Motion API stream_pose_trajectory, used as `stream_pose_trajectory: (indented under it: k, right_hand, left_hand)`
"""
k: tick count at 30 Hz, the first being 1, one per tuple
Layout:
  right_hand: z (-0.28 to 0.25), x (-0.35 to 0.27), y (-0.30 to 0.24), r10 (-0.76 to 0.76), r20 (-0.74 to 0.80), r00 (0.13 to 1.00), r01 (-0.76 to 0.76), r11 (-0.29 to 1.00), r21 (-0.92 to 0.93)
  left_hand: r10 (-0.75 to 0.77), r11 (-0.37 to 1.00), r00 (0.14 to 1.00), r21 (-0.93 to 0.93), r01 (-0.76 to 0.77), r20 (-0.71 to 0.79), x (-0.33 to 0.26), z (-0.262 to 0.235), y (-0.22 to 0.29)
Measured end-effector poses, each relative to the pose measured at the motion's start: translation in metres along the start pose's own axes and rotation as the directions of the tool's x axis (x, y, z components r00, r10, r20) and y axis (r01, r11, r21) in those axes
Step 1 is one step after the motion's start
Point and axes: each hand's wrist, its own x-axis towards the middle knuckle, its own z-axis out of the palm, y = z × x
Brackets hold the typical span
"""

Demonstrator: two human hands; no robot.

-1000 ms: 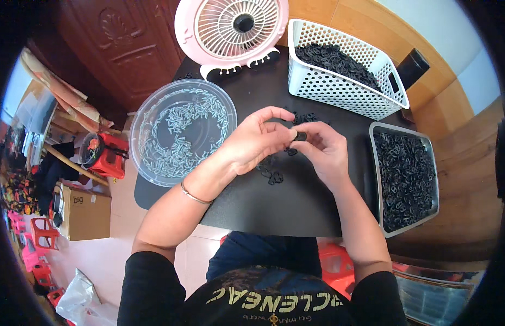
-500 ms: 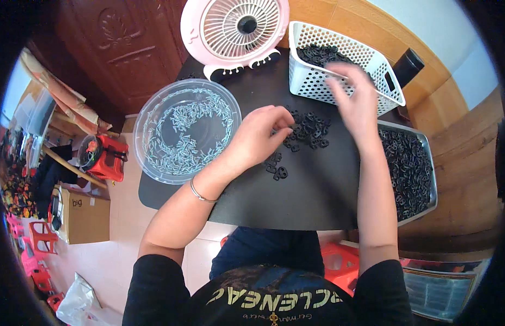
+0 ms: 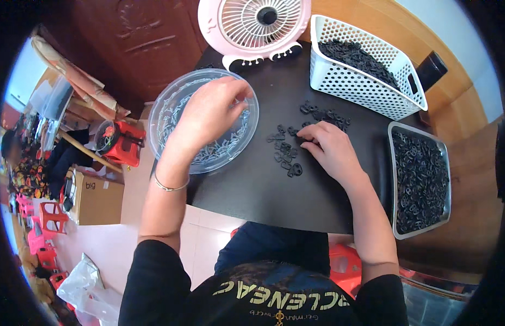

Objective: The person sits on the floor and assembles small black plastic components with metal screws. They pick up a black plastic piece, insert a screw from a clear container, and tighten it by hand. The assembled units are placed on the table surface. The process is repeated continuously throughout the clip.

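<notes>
1. Over the clear bowl (image 3: 171, 103) the left hand (image 3: 209, 111) now hangs, fingers curled down into the pale small parts (image 3: 217, 149); a second ago it met the right hand at mid-worktop, so it likely fetches a fresh piece
2. Right hand (image 3: 331, 149), back from the white basket (image 3: 366, 81), lies fingers loose on the loose black rings (image 3: 288, 149), grip unclear
3. Dark worktop (image 3: 263, 190); pink fan (image 3: 255, 22), metal tray (image 3: 396, 228) of rings, wood floor, red stools

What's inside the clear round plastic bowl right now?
The clear round plastic bowl holds a ring of small pale metal pieces. The left hand reaches in, covering the middle part.
</notes>
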Motion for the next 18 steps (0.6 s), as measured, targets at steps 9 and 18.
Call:
stream_pose_trajectory:
  k: [9,18]
  right_hand:
    - [-0.001,0.001,0.001,0.022,-0.13,0.991,-0.006,0.992,0.122]
    - [-0.009,0.001,0.006,0.086,-0.25,0.964,-0.044,0.985,0.167]
  left_hand:
    - [0.096,0.989,0.969,0.086,-0.118,0.226,-0.021,-0.002,-0.029]
    - [0.023,0.974,0.974,0.213,-0.072,0.224,-0.015,0.008,-0.031]
